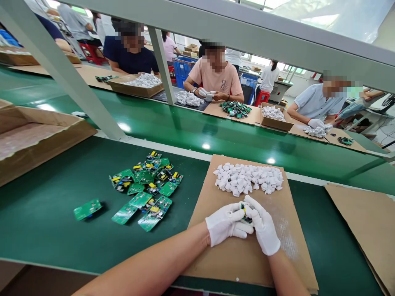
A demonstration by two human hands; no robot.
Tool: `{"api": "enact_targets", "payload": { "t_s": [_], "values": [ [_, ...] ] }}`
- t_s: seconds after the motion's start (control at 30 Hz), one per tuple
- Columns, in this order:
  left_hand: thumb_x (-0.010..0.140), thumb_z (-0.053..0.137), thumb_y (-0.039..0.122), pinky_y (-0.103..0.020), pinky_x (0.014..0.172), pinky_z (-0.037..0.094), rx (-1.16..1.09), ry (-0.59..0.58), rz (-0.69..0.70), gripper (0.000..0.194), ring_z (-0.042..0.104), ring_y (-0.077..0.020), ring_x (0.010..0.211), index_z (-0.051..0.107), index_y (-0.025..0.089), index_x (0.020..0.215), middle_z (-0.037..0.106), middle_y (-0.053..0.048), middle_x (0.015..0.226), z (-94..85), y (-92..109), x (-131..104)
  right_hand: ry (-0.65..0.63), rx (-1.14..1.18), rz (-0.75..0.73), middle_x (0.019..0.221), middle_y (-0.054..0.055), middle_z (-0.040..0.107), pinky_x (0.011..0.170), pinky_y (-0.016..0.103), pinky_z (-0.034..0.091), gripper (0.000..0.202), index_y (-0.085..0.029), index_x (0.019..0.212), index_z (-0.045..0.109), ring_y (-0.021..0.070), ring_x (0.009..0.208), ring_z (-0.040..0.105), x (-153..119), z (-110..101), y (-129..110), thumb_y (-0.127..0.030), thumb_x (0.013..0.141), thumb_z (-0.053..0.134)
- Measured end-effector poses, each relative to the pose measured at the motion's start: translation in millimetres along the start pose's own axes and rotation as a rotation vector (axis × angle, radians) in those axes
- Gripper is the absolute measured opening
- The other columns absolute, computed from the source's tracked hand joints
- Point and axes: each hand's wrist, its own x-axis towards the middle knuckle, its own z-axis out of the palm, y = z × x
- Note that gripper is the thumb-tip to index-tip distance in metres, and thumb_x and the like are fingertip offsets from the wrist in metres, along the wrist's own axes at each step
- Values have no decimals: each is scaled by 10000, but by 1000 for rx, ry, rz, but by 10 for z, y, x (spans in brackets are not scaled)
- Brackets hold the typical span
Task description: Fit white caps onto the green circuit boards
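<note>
A small green circuit board (pixel 246 218) with a yellow part on it is held between my two white-gloved hands. My left hand (pixel 227 224) grips it from the left, while the fingers of my right hand (pixel 262 224) close over its top and right side. Much of the board is hidden by the gloves. Just beyond my hands, many small white pieces (pixel 247 179) lie heaped on a sheet of brown cardboard (pixel 225 263). Left of the cardboard, a loose pile of green circuit boards (pixel 148 181) rests on the dark green table, with one board (pixel 88 209) lying apart.
An open cardboard box (pixel 46 144) stands at the left. More cardboard (pixel 364 230) lies at the right. A pale metal frame (pixel 70 78) slants across the left and overhead. Several people sit beyond the shiny green belt (pixel 173 127), with boards and white pieces before them.
</note>
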Motion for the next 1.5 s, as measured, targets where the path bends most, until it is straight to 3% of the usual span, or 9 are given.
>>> {"api": "enact_targets", "payload": {
  "t_s": [0.17, 0.43, 0.63, 0.73, 0.87, 1.07, 1.17, 1.3, 1.5],
  "values": [
    [678, 698, 366, -233, 615, 485, -7, -62, 27, 424, 655, -162, 730, 470, 193, 991, 630, -51, 845, -56, -36, -5, -26, 38, 8, 1135, 65, 641, 887, 342, 502, 443, -213, 1222, 531, 223, 1037, 599, 18, 27, -12, -399, 820, 551],
    [660, 710, 366, -249, 579, 490, -26, -3, 68, 387, 658, -186, 684, 456, 172, 879, 628, -47, 770, -66, -49, 15, -26, -195, -87, 1170, 36, 621, 913, 315, 471, 380, -260, 1209, 554, 216, 1065, 579, 7, 40, 16, -387, 857, 489],
    [687, 688, 361, -218, 580, 479, 2, -32, 46, 330, 624, -119, 641, 496, 163, 868, 591, -27, 783, -22, -8, 8, -55, 7, -22, 1254, 58, 558, 955, 355, 434, 523, -214, 1324, 415, 225, 1131, 528, -19, 19, -26, -484, 877, 398],
    [699, 679, 353, -230, 583, 487, 74, 17, 48, 316, 618, -118, 624, 500, 161, 875, 602, -35, 756, -10, -14, 19, -44, -32, 37, 1219, 64, 586, 946, 362, 440, 473, -214, 1241, 519, 242, 1114, 539, -12, 41, -42, -460, 838, 495],
    [702, 676, 353, -223, 586, 491, 129, -4, 54, 332, 616, -114, 638, 523, 165, 928, 612, -49, 787, -7, -6, 31, -40, 3, 55, 1205, 57, 597, 974, 356, 412, 411, -224, 1152, 595, 240, 1145, 512, -11, 53, -59, -453, 817, 532],
    [664, 712, 328, -221, 632, 497, 184, 14, 31, 421, 640, -154, 750, 561, 174, 1024, 620, -77, 896, 4, 81, -7, -84, 250, 96, 1296, 56, 519, 1009, 430, 357, 520, -247, 1313, 426, 244, 1179, 477, -25, 15, -60, -495, 856, 437],
    [702, 674, 335, -233, 654, 500, 206, -27, 44, 393, 639, -189, 836, 570, 166, 1042, 627, -113, 977, -3, 84, -18, -71, 157, 111, 1258, 64, 553, 1024, 428, 337, 466, -226, 1250, 505, 246, 1186, 470, -21, 39, -77, -458, 847, 478],
    [724, 645, 354, -234, 632, 501, 337, 24, 115, 334, 640, -194, 818, 595, 146, 980, 663, -111, 885, -21, 36, 7, -10, -6, 58, 1175, 58, 616, 1009, 398, 366, 343, -228, 1098, 621, 249, 1144, 510, -18, 77, -68, -415, 829, 521],
    [691, 674, 362, -249, 625, 508, 365, 87, 117, 340, 639, -199, 803, 606, 133, 933, 642, -100, 878, 3, 49, 13, -40, 119, 74, 1229, 42, 580, 998, 400, 382, 408, -237, 1168, 585, 237, 1162, 499, -15, 41, 8, -465, 869, 425]
  ]
}}
